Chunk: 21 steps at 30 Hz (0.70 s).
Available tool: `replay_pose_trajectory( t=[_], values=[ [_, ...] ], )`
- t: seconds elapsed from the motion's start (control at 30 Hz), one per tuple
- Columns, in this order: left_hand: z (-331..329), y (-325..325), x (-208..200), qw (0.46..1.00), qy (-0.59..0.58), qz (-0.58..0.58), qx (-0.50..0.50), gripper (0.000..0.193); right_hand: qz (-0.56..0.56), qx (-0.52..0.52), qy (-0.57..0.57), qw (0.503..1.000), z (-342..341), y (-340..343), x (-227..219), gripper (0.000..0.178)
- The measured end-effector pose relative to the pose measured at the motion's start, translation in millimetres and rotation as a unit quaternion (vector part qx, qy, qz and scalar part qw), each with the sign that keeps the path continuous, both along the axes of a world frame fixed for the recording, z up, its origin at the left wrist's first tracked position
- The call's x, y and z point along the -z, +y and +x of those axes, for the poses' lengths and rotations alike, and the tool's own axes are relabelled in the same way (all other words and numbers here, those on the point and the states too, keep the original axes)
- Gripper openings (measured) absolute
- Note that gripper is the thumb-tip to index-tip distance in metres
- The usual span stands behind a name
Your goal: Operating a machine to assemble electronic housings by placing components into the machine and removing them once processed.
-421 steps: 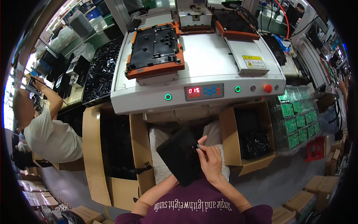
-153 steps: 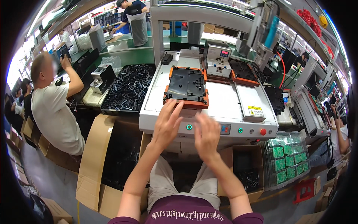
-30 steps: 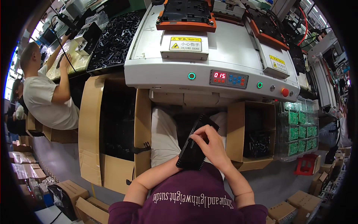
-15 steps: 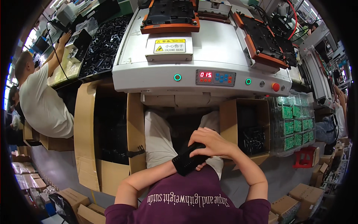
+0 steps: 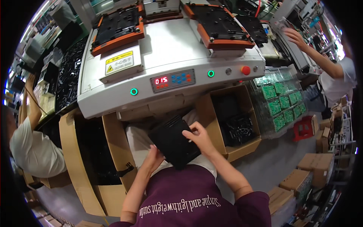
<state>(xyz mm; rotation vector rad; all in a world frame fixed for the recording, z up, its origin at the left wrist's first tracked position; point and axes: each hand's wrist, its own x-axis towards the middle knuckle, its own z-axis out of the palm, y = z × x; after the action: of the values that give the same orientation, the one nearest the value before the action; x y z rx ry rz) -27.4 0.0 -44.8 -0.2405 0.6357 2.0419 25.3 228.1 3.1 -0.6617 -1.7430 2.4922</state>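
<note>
A flat, black rectangular plastic panel [image 5: 174, 142] is held tilted over my lap, its far edge ridged. My left hand [image 5: 152, 159] grips its near left side, with some fingers hidden beneath it. On the right side, the thumb and fingers of my right hand [image 5: 200, 139] pinch the edge. Beyond the panel stands a white machine [image 5: 170, 45] with a lit control panel [image 5: 172, 80] on its front.
An open carton [image 5: 72, 151] with dark contents stands at left; another carton [image 5: 210, 121] at right holds small black parts [image 5: 238, 128]. Clear trays of green circuit boards [image 5: 281, 102] sit beyond it. Orange-framed fixtures [image 5: 223, 26] top the machine. Co-workers flank me on both sides.
The view has turned right. The black panel has swung from edge-on to broad face showing and moved away from my body. My left hand has shifted from beneath to its left side.
</note>
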Motion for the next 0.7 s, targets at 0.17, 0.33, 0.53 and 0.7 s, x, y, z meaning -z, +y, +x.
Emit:
replay_pose_trajectory(
  t=[0.17, 0.33, 0.53, 0.7],
  values=[
    [1, 36, -34, 0.972, 0.131, -0.17, -0.096, 0.048, 0.078, 0.081, -0.024, 0.993, -5, -17, 14, 0.019],
    [2, 16, -34, 0.973, 0.112, -0.172, -0.105, 0.046, 0.639, 0.171, -0.032, 0.75, -18, 100, 10, 0.022],
    [9, 6, -28, 0.975, 0.111, -0.174, -0.083, 0.051, 0.572, -0.138, -0.253, 0.768, -40, 257, 114, 0.056],
    [18, -3, -25, 0.972, 0.107, -0.179, -0.107, 0.052, 0.336, -0.237, -0.369, 0.834, -53, 223, 52, 0.091]
  ],
)
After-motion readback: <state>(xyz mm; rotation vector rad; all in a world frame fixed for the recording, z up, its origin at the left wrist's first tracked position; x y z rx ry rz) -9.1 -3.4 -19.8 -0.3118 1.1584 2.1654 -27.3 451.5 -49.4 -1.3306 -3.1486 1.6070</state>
